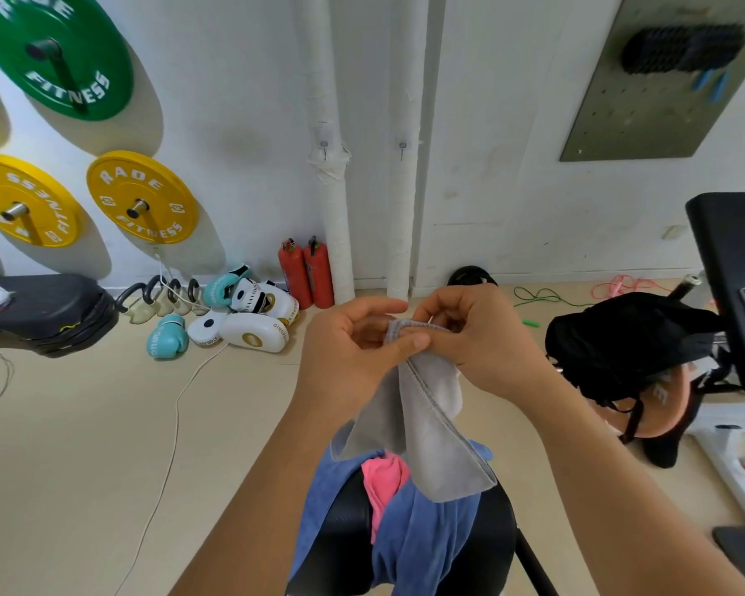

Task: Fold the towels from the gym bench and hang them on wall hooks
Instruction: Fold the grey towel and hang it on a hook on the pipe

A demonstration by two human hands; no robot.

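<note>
A grey towel (422, 419) hangs folded from both my hands at mid-frame. My left hand (353, 337) pinches its top edge between thumb and fingers. My right hand (478, 333) grips the same top edge from the right side. Below them a blue towel (422, 535) and a pink towel (383, 479) lie draped over the black gym bench (349, 522). Two small wall hooks (324, 147) (402, 149) sit on the white pipes ahead, both bare.
Green and yellow weight plates (140, 197) hang on the left wall. Boxing gloves and pads (241, 316), two red extinguishers (306, 273) and cables lie on the floor. A black bag (633, 342) sits on equipment at right. A pegboard (659, 79) hangs upper right.
</note>
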